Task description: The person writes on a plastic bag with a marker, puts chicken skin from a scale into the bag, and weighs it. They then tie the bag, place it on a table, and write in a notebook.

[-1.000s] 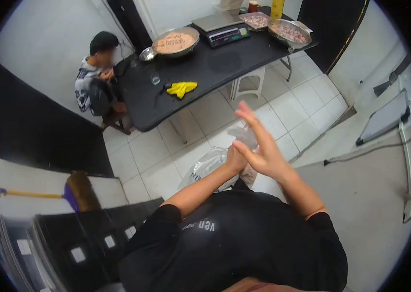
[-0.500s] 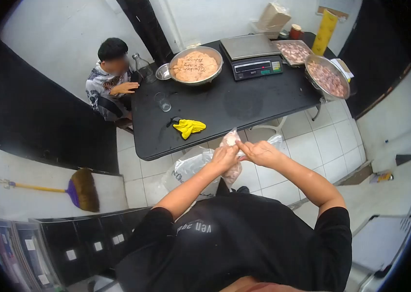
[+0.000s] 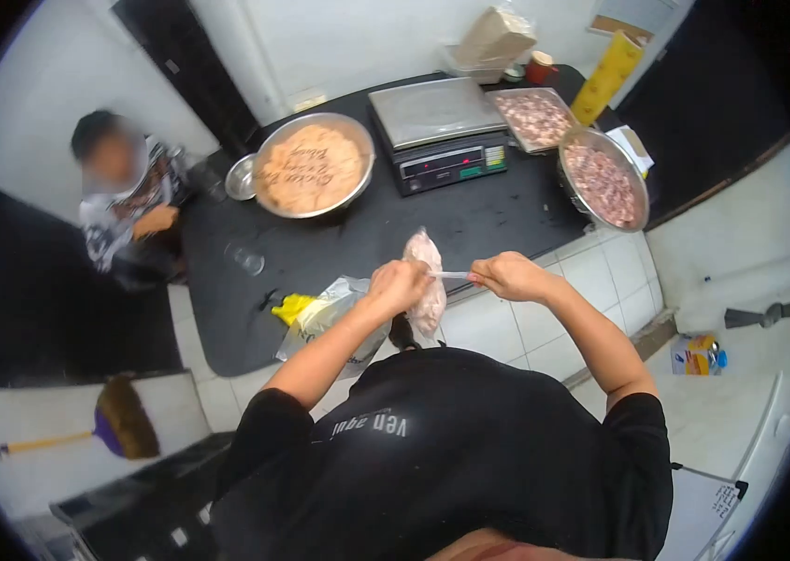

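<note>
A clear plastic bag of pale pink meat [image 3: 427, 290] hangs in front of me at the table's near edge. My left hand [image 3: 399, 284] is closed on the bag's side. From there a twisted strip of plastic stretches right to my right hand [image 3: 507, 277], whose fingers pinch its end. Beside my left forearm is a larger translucent bag [image 3: 330, 320] with dark writing, partly over a yellow cloth [image 3: 294, 309].
On the black table [image 3: 320, 252] stand a basin of orange-toned meat [image 3: 313, 166], a scale [image 3: 437, 117], a tray [image 3: 533, 117], another basin of meat [image 3: 603, 178], a yellow roll [image 3: 608, 77] and a glass [image 3: 245, 257]. A person [image 3: 129, 196] sits at the left.
My hands have moved apart, with the plastic strip now taut between them. The view has shifted, and the larger translucent bag now overlaps the yellow cloth.
</note>
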### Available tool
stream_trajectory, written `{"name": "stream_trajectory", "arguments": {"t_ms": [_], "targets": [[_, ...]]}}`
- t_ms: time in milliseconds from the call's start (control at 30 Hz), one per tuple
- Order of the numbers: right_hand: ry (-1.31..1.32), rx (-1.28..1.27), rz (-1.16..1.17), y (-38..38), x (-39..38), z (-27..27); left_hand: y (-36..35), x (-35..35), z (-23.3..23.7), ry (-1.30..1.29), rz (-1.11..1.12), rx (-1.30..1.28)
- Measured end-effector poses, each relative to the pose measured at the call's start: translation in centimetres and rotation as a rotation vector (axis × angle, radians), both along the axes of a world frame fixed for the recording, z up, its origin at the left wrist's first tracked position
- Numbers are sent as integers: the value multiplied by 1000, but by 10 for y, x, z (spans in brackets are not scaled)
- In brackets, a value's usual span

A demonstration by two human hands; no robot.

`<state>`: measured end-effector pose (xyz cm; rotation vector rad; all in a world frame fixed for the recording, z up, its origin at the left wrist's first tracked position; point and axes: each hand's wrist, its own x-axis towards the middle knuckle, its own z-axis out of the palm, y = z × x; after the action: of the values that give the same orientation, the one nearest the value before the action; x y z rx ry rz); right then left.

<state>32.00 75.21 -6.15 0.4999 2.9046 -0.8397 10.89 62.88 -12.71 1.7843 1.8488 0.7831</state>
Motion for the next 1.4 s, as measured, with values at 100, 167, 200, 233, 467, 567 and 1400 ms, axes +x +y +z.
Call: {"name": "stream_trajectory", "arguments": {"t_ms": [100, 167, 200, 233, 467, 567, 1400], "targets": [[20, -581, -148, 7, 10, 19, 60, 1, 38, -177, -25, -23], [244, -1383, -207, -1, 19, 0, 89, 2, 62, -374, -71, 1], [422, -1724, -138, -3, 20, -22, 100, 3, 75, -376, -81, 5], [556, -1943, -89, -8, 13, -37, 108, 3, 89, -401, -241, 159], [330, -486, -56, 135, -28, -89, 132, -11, 139, -522, -559, 243], [416, -921, -28, 219, -24, -112, 133, -22, 113, -438, -374, 172], [-89, -720, -137, 210, -39, -141, 166, 40, -109, -117, 299, 46]]}}
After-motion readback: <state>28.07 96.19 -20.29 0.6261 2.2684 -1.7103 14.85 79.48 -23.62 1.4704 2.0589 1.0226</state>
